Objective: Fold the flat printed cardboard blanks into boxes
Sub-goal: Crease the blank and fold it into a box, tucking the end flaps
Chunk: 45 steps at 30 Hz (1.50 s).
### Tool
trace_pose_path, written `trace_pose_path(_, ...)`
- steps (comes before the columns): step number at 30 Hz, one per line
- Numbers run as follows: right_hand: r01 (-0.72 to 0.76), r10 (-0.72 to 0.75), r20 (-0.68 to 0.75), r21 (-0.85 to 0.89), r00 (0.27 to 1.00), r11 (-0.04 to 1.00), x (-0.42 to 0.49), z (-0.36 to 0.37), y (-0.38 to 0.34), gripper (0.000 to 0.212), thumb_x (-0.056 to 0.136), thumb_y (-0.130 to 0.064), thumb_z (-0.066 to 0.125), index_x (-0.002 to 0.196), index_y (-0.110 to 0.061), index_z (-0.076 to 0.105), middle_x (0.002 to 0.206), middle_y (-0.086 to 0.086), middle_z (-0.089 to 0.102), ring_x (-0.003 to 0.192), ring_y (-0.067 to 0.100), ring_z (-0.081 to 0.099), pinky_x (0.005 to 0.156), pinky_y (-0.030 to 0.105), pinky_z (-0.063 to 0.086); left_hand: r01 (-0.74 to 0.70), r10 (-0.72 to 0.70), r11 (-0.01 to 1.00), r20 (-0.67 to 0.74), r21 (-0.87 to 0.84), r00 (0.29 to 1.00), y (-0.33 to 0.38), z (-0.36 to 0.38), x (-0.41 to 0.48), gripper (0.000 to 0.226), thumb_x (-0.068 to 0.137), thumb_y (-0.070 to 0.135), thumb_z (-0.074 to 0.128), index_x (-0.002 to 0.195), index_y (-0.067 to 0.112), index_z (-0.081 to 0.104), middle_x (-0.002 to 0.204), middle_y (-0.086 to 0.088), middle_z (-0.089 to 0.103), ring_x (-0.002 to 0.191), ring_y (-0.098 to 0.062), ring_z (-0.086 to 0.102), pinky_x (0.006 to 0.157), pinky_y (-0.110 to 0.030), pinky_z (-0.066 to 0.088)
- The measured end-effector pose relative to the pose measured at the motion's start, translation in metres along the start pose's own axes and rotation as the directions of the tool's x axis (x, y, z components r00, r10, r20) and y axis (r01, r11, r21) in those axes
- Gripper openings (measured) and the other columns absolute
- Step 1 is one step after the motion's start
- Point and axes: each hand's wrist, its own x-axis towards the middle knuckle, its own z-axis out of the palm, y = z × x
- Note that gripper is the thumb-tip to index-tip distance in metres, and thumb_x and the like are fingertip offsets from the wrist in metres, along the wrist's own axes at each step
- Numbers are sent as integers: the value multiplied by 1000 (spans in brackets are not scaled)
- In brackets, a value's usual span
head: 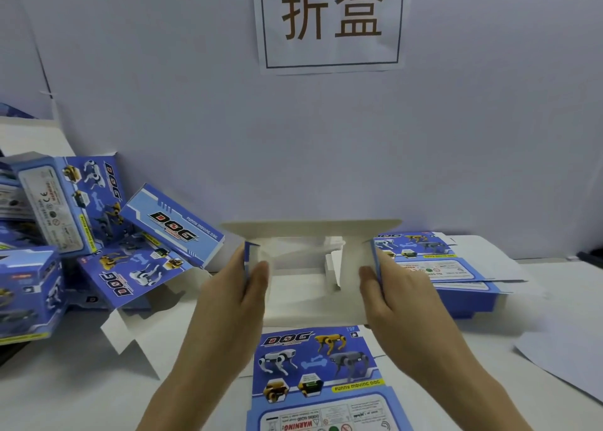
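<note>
The left hand (pixel 235 287) and right hand (pixel 398 293) clasp opposite ends of the half-folded box (pixel 300 300), thumbs inside

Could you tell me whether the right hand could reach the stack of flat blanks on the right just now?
Probably yes: the stack of flat blanks lies just beyond the right hand, nothing between, though that hand now grips the half-folded box.

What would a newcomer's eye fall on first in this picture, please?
Probably the paper sign with two large characters, high on the wall. Next, the half-folded box at the centre, white inside showing, held at its ends by the left hand and right hand. A pile of blue folded boxes lies at the left.
</note>
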Motion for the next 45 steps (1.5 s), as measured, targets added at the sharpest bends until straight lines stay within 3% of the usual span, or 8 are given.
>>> trace_pose_path(10, -92, 83, 78, 124, 993, 988, 3, 3, 8, 45, 93, -16, 41, 137, -27, 41, 70, 6, 61, 73, 28, 59, 67, 44, 57, -134, 173, 903, -60, 409, 983, -1, 2, 1, 45, 98, 18, 48, 59, 27, 27, 44, 9, 35, 42, -9, 38, 51, -14, 38)
trace_pose_path(13, -111, 95, 71, 288, 993, 951, 3, -8, 3, 52, 89, -22, 52, 121, -61, 41, 65, -7, 71, 57, 18, 66, 51, 29, 57, -136, 141, 979, -29, 150, 990, 2, -2, 3, 20, 89, 46, 50, 72, 35, 48, 53, 25, 55, 61, 11, 57, 57, 0, 38)
trace_pose_path(18, -356, 422, 12, 558, 906, 749, 14, -21, 11, 14, 88, -15, 58, 102, -12, 58, 71, 10, 69, 42, 3, 60, 37, 11, 43, -18, 21, 903, 2, -429, 1000, 3, -4, 5, 70, 56, 72, 66, 117, 40, 53, 110, 18, 67, 101, 4, 64, 80, -17, 51)
trace_pose_path(21, -460, 454, 207, 682, 867, 568, 15, -29, 9, 20, 91, -19, 55, 99, -1, 60, 71, 14, 72, 54, 25, 70, 42, 26, 52, -339, 344, 938, 98, -70, 934, 6, 1, -6, 105, 60, 73, 69, 148, 44, 20, 148, 24, 36, 137, 3, 35, 106, -16, 36)
trace_pose_path(26, -422, 238, 443, 383, 864, 822, 4, -33, -1, 50, 76, -61, 55, 83, -14, 69, 75, 4, 75, 73, 17, 73, 63, 34, 61, -430, 429, 849, 73, 307, 900, 1, 18, -6, 128, 53, 80, 63, 149, 37, -11, 161, -9, 3, 149, -28, 5, 113, -63, 22)
trace_pose_path(33, 28, 173, -174, 780, 969, 626, 15, -50, 10, 17, 73, -36, 65, 76, -24, 76, 72, -7, 71, 65, 7, 63, 61, 16, 52, -509, 504, 798, 107, 322, 857, -13, 0, 5, 122, 59, 65, 70, 153, 29, 3, 151, -9, 21, 137, -25, 27, 114, -33, 29)
trace_pose_path(39, -474, 389, 423, 879, 818, 42, 24, -30, 26, 20, 77, -19, 63, 93, -9, 68, 84, 10, 71, 80, 26, 65, 72, 44, 56, -550, 545, 825, 81, 129, 835, -11, -2, 5, 123, 60, 49, 81, 152, 11, 8, 149, -11, 25, 140, -18, 28, 113, -21, 26)
trace_pose_path(45, -800, 144, 787, 588, 599, 115, 8, 4, 13, 26, 43, -16, 67, 65, -10, 78, 74, 10, 72, 80, 28, 59, 81, 48, 47, -491, 479, 863, 114, 123, 870, 9, -3, -3, 119, 57, 60, 76, 153, 17, 21, 144, -13, 31, 134, -7, 34, 107, -10, 29)
